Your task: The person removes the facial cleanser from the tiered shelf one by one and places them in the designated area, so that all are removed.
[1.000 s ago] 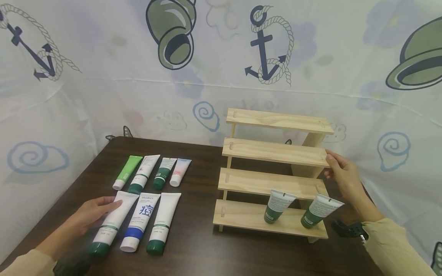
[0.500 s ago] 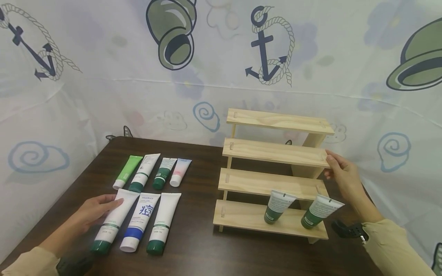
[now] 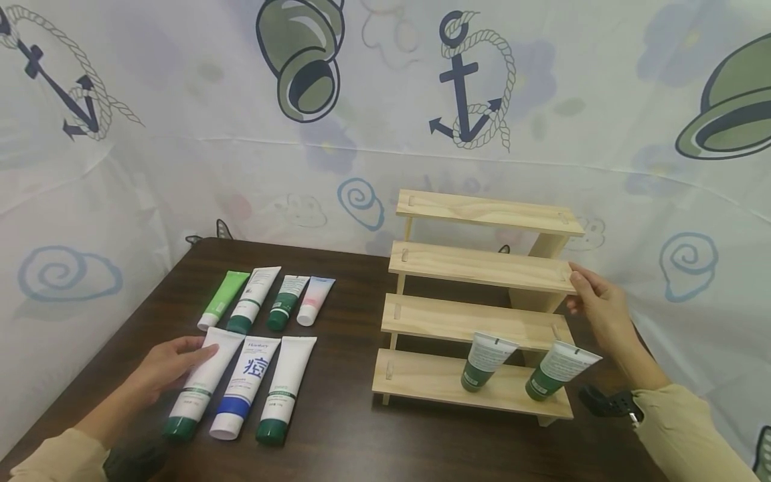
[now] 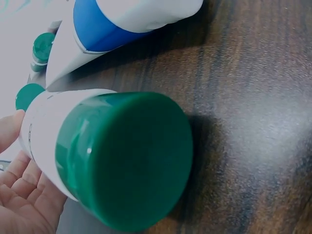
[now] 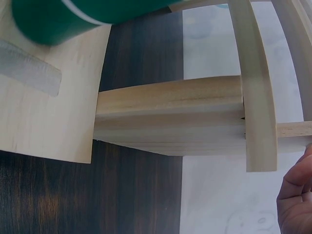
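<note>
At the left of the head view my left hand [image 3: 171, 367] holds a white squeeze tube [image 3: 203, 375] with a green cap, thumb on top and fingers at its left side. The left wrist view shows its green cap [image 4: 131, 161] up close, the fingers [image 4: 24, 180] reaching below the tube. Beside it lie a white tube with a blue band [image 3: 245, 381] and another white tube with a green cap [image 3: 286, 385]. My right hand [image 3: 602, 308] grips the right end of a stepped wooden shelf [image 3: 482, 264] at its second board from the top.
Behind the front row lie a light green tube [image 3: 224, 298], a white one [image 3: 255, 298], a green-and-white one [image 3: 287, 301] and a pink-blue one [image 3: 315, 300]. Two small green-and-white tubes [image 3: 486, 358] stand on the shelf's lowest board. A patterned cloth [image 3: 385, 87] hangs behind the dark table [image 3: 343, 428].
My left hand and the white tube in it have shifted slightly away from me and to the right. My right hand stays at the shelf.
</note>
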The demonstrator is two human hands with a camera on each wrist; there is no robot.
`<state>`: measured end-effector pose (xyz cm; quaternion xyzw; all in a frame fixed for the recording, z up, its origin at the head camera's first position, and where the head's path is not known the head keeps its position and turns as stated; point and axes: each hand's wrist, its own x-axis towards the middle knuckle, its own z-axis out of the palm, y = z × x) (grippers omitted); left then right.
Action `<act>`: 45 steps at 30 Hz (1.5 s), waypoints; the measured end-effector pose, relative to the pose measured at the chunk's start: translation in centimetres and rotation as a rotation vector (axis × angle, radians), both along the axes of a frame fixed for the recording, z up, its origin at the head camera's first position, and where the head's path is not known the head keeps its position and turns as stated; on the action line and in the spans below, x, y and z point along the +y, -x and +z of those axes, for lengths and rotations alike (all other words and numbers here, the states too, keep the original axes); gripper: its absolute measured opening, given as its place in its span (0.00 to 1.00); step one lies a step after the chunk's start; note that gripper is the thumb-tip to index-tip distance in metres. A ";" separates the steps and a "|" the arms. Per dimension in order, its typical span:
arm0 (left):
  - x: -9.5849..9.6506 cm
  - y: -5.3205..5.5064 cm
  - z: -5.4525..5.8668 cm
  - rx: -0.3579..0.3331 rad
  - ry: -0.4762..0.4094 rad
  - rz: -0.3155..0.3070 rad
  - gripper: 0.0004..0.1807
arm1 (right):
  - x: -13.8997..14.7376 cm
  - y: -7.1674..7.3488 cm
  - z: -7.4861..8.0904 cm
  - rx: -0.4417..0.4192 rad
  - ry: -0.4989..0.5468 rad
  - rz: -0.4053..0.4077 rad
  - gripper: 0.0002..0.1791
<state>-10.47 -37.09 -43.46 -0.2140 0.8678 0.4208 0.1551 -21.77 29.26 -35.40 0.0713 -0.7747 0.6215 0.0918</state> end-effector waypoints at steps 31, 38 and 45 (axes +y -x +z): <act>0.8 -0.4 0.4 0.022 0.130 0.041 0.54 | -0.1 -0.1 -0.1 0.014 0.064 0.012 0.33; 0.7 -0.6 0.4 0.024 0.133 0.023 0.54 | -0.1 -0.1 0.0 0.020 0.014 -0.003 0.33; 0.5 -0.7 0.2 0.041 0.166 0.027 0.51 | 0.0 -0.1 -0.2 0.025 0.017 0.003 0.33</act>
